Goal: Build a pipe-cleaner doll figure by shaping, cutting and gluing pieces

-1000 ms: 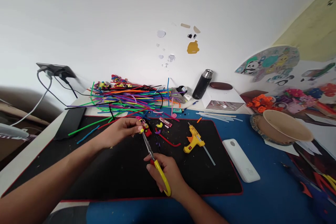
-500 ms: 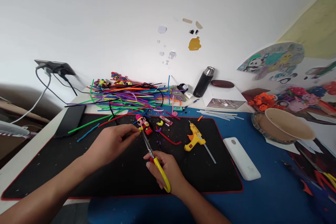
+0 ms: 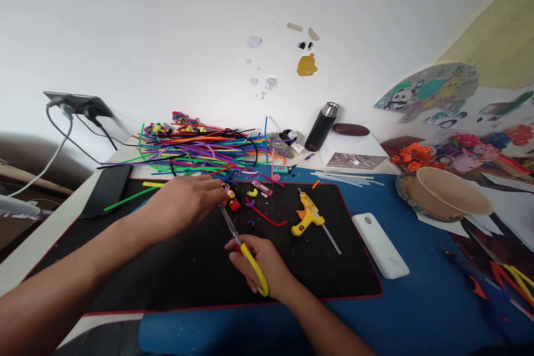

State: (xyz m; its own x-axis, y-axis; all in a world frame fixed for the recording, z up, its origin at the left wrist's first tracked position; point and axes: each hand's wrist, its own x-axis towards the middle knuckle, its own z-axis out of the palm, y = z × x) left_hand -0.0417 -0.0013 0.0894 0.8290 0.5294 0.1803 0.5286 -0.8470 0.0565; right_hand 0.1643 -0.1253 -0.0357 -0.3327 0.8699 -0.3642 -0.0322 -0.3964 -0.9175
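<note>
My right hand (image 3: 261,264) grips a pair of scissors (image 3: 230,223) by the yellow handles, with the blades pointing up and left, close together. My left hand (image 3: 187,203) is just beyond the blade tips, its fingers bent together; what they hold is hidden. Beside those fingertips is a small red and pink figure (image 3: 232,200), partly covered by the hand. A yellow fuzzy strip (image 3: 152,184) shows behind the left hand; whether the hand holds it cannot be seen. Red pipe cleaner (image 3: 271,221) and small yellow scraps (image 3: 252,193) lie right of the figure.
A yellow glue gun (image 3: 308,216) lies on the black mat (image 3: 167,278), with a white power bank (image 3: 380,246) to its right. Many pipe cleaners (image 3: 200,150) are heaped at the back. A black flask (image 3: 321,128) and a beige bowl (image 3: 450,192) stand further right.
My left hand has turned over and moved slightly up, now covering part of the figure. The yellow strip has appeared behind it. The scissors stay in my right hand; the view shifted slightly.
</note>
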